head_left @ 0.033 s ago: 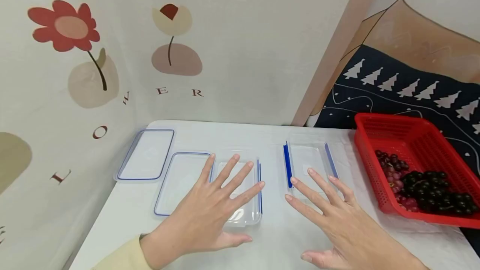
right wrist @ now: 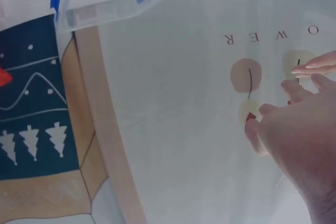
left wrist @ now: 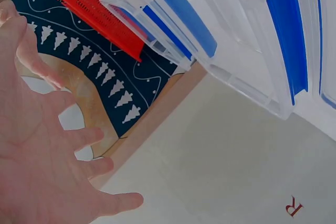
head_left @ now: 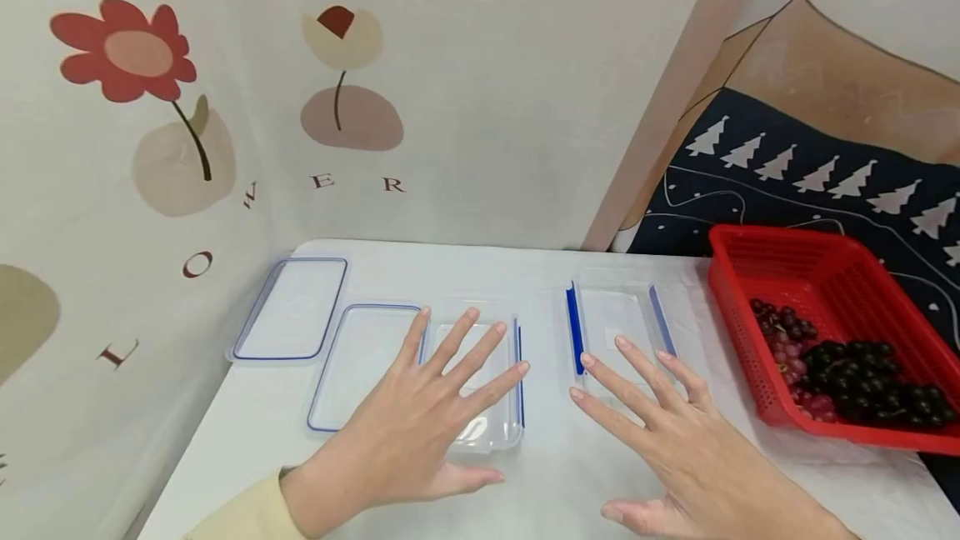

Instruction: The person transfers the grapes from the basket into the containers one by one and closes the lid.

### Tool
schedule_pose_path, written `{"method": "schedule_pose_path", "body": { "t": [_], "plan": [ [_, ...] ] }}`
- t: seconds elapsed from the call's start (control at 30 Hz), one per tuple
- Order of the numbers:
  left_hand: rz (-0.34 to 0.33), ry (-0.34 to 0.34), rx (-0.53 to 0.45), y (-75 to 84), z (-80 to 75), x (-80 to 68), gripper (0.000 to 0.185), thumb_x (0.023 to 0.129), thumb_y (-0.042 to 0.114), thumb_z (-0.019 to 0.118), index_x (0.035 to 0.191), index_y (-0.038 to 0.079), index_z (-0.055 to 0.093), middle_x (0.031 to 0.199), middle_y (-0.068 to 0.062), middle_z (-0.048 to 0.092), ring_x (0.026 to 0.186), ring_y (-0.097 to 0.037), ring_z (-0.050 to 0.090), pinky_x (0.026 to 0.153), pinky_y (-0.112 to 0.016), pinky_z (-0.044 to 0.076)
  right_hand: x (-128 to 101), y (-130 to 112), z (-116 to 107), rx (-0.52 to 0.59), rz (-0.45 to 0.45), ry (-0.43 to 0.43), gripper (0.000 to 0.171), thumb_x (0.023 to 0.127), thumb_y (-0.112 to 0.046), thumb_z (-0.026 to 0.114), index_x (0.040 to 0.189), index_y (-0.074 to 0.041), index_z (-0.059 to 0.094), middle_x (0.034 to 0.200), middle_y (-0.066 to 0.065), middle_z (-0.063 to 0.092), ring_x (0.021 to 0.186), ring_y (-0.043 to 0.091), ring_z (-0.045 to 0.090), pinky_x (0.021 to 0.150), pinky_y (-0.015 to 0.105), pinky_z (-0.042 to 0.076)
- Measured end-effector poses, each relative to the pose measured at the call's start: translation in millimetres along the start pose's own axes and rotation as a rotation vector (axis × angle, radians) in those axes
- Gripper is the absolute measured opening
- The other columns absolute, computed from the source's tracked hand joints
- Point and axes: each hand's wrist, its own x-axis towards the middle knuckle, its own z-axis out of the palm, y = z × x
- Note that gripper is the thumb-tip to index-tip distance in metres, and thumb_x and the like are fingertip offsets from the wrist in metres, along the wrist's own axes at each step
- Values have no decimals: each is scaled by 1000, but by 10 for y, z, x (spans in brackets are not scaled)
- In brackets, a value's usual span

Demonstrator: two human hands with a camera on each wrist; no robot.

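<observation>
Two hands hover flat over the desk [head_left: 540,473], and all the fingers are straight and spread wide, holding nothing. The left hand [head_left: 420,415] has its fingertips [head_left: 471,317] over the left clear box [head_left: 491,432], which sits near the middle of the desk with a blue clip on its right side. The right hand [head_left: 667,440] has its fingertips [head_left: 622,343] over the right clear box [head_left: 615,315], which lies just beside the first box and has a blue clip on each long side. I cannot tell if the fingers touch the boxes or float just above them.

Left of the left hand lies a lid [head_left: 360,357] with a blue line round it. A second lid [head_left: 292,307] lies near the desk's far left corner. At the right edge of the desk stands a red basket [head_left: 787,273] with dark and red grapes [head_left: 855,377] inside. Behind the desk hangs a cloth with flowers [head_left: 127,52] on it.
</observation>
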Motion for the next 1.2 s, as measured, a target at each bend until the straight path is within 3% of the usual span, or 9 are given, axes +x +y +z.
{"method": "schedule_pose_path", "body": {
  "t": [0.13,0.27,0.33,0.4,0.6,0.83,1.2],
  "plan": [
    [-12,1,5,25,46,13,101,92,88,53,171,27,41,181,-14,14,166,-42,5,120,-80,17,-14,15,28,5,-2,13,98,96,-82,56,175,-31,29,182,4,17,166,37,4,127,46,-16],
    [-63,18,18,47,139,-49,92,95,77,61,166,20,49,175,-20,31,162,-48,19,118,-81,24,10,19,86,34,-11,41,99,95,-82,58,175,-30,30,181,4,21,165,34,13,127,62,17],
    [-99,38,10,57,203,-82,89,95,72,65,164,16,52,171,-22,38,159,-51,26,116,-80,28,24,29,113,48,-11,55,100,94,-81,60,174,-29,31,180,4,23,164,33,18,116,65,36],
    [-135,65,-14,74,277,-104,87,96,68,65,162,13,53,167,-24,42,156,-52,31,114,-79,32,32,46,132,45,-3,60,100,94,-81,62,174,-29,33,180,4,23,164,32,20,107,68,45],
    [-214,114,-129,182,482,-66,86,105,70,52,164,7,49,164,-23,47,156,-49,34,114,-75,37,-29,110,139,58,59,52,101,91,-79,68,172,-27,35,181,3,20,162,31,24,107,68,46],
    [-258,47,-205,312,611,141,86,102,62,67,164,5,48,166,-20,47,158,-46,33,117,-69,38,-171,174,112,108,142,109,105,91,-73,73,174,-24,31,180,5,23,159,28,31,106,66,46],
    [-273,2,-236,402,706,350,88,102,64,67,164,4,47,163,-20,50,157,-47,33,117,-68,39,-286,327,104,165,190,189,108,92,-77,70,173,-17,32,178,7,28,148,23,44,107,55,42]
  ]
}}
